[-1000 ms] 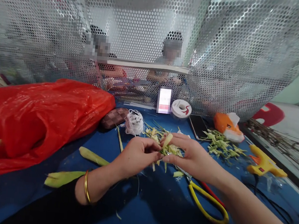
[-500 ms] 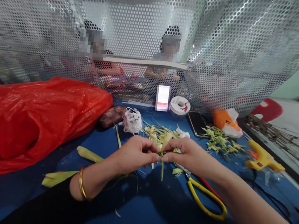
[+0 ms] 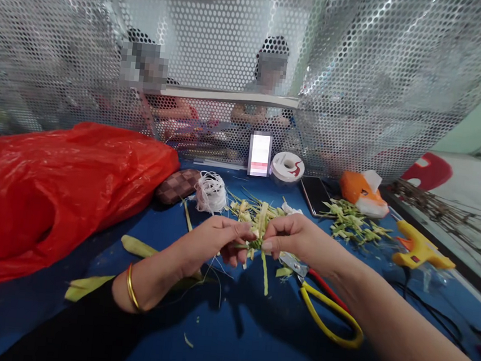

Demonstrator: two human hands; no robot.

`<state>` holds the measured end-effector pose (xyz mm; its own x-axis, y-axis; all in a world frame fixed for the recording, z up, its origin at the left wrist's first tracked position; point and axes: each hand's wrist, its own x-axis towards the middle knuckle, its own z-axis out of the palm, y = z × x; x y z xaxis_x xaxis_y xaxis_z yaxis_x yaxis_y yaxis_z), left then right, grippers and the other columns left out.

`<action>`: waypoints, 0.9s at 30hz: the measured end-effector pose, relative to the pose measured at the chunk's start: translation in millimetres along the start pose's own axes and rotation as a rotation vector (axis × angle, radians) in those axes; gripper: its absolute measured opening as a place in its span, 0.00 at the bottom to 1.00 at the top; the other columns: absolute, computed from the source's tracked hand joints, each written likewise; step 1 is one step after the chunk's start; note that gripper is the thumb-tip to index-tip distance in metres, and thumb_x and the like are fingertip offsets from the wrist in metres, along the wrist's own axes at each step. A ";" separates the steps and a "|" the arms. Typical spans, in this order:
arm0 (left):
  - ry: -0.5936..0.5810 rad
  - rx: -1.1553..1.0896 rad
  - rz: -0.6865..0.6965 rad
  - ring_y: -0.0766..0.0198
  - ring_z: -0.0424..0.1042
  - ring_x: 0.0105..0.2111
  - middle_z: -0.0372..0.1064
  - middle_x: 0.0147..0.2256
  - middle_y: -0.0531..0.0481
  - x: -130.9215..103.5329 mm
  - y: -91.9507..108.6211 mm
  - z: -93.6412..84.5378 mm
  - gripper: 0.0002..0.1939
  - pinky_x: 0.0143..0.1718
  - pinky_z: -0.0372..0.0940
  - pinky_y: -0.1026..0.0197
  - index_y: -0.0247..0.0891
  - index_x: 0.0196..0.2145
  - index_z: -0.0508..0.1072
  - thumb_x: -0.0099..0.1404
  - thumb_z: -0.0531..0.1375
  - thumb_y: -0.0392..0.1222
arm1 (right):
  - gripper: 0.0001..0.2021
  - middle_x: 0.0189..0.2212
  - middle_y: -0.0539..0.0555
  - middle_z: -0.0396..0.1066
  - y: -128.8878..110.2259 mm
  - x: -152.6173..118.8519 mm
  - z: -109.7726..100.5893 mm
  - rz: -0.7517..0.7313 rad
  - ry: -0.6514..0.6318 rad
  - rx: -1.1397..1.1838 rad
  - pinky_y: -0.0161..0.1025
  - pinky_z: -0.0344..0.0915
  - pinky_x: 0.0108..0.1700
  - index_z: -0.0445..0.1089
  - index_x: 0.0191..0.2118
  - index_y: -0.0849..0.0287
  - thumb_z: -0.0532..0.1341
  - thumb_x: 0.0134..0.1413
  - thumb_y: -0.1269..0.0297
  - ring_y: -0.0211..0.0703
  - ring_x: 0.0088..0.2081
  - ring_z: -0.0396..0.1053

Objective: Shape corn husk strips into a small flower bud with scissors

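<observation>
Both hands meet over the middle of the blue table. My left hand [image 3: 226, 241] is closed, thumb and fingers pinching a small green folded leaf piece [image 3: 255, 242]. My right hand [image 3: 292, 236] pinches a pale green leaf strip [image 3: 265, 275] against that piece; one end stands up and the other hangs below the fingers. Part of the piece is hidden by the fingertips. Scissors [image 3: 329, 319] with a yellow and a red handle lie under my right wrist. Behind the hands is a heap of leaf scraps [image 3: 242, 208].
A red plastic bag [image 3: 76, 159] fills the left side. Further back are white string [image 3: 211, 193], a spool [image 3: 288, 165], a lit phone screen [image 3: 260, 154] and a dark phone [image 3: 316, 194]. A yellow glue gun [image 3: 423, 249] with its cable lies right. Two people sit behind perforated sheeting [image 3: 219, 48].
My left fingers have opened out below the leaf piece and shifted slightly. The right hand has turned a little, and the strip's hanging end reaches lower. The whole view has shifted slightly.
</observation>
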<state>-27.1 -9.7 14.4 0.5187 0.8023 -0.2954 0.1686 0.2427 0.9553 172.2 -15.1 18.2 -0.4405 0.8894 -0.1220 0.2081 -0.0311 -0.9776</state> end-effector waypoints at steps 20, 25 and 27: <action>-0.013 0.024 0.103 0.72 0.62 0.18 0.65 0.16 0.55 -0.2 4.7 -8.5 0.11 0.25 0.56 0.66 0.35 0.23 0.75 0.56 0.63 0.46 | 0.10 0.17 0.46 0.69 10.9 1.8 -2.5 -0.037 -0.035 0.270 0.35 0.57 0.31 0.70 0.20 0.60 0.68 0.44 0.62 0.35 0.23 0.62; -0.037 0.051 0.105 0.71 0.61 0.17 0.64 0.15 0.56 2.6 3.6 -14.6 0.12 0.24 0.56 0.66 0.35 0.23 0.74 0.56 0.63 0.46 | 0.12 0.16 0.47 0.68 8.6 1.3 -2.1 -0.042 -0.050 0.203 0.34 0.57 0.29 0.71 0.20 0.60 0.69 0.45 0.60 0.35 0.22 0.62; -0.023 0.052 0.114 0.71 0.61 0.17 0.63 0.14 0.56 4.7 1.6 -15.6 0.12 0.25 0.56 0.65 0.35 0.22 0.74 0.56 0.63 0.46 | 0.12 0.17 0.48 0.68 10.9 2.4 -2.3 -0.040 -0.047 0.185 0.34 0.56 0.28 0.70 0.19 0.61 0.68 0.44 0.60 0.35 0.22 0.61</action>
<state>-37.5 3.0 14.6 0.5560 0.8103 -0.1852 0.1498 0.1214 0.9812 175.4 -12.3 7.6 -0.4864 0.8696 -0.0856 0.0268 -0.0830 -0.9962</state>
